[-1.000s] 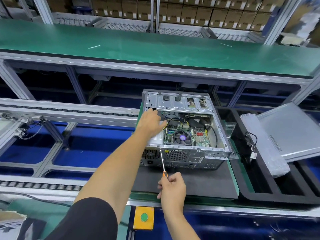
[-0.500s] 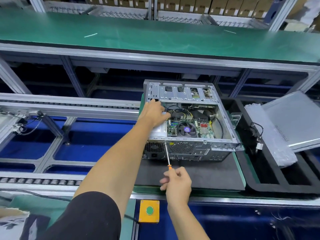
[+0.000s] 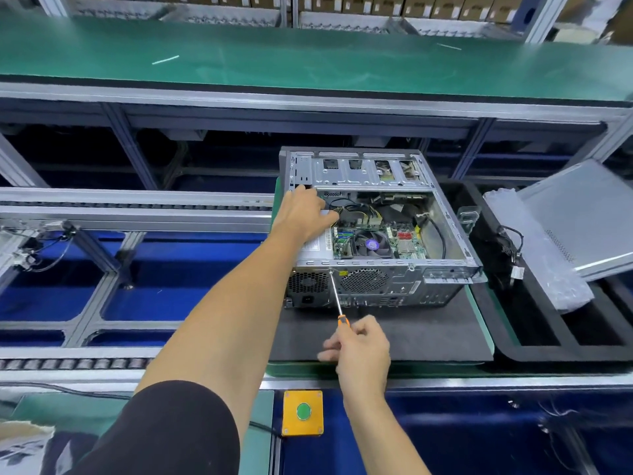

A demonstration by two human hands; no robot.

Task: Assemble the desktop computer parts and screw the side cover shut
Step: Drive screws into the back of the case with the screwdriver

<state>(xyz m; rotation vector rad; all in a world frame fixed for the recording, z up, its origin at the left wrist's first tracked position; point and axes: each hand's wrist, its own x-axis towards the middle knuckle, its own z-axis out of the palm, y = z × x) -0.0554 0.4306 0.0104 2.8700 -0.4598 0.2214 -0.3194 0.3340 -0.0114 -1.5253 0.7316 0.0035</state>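
Closest to me, the right hand (image 3: 359, 351) is curled round the orange handle of a screwdriver (image 3: 337, 296), its thin shaft slanting up to a screw at the top edge of the computer case's (image 3: 376, 282) rear panel, between the two round fan grilles. Just beyond, the left hand (image 3: 305, 214) reaches into the open case at its left side, pressing down near the power supply; whether its fingers grip anything there I cannot tell.

The case lies on its side on a dark mat (image 3: 394, 334) on the desk (image 3: 376, 368), its circuit board (image 3: 376, 241) and cables facing up. I would judge the steel shell stiff and fairly heavy, safe to hold by its frame edges, while the board and wiring look delicate and best left untouched.

To the right, the side cover (image 3: 582, 214) leans in a black tray (image 3: 548, 351), not yet fitted, beside a clear plastic bag (image 3: 534, 248). A yellow box with a green button (image 3: 303, 411) sits at the near rail. Farther back runs a roller conveyor (image 3: 137, 204), then a green shelf (image 3: 308, 56) and stacked cardboard boxes (image 3: 411, 5).
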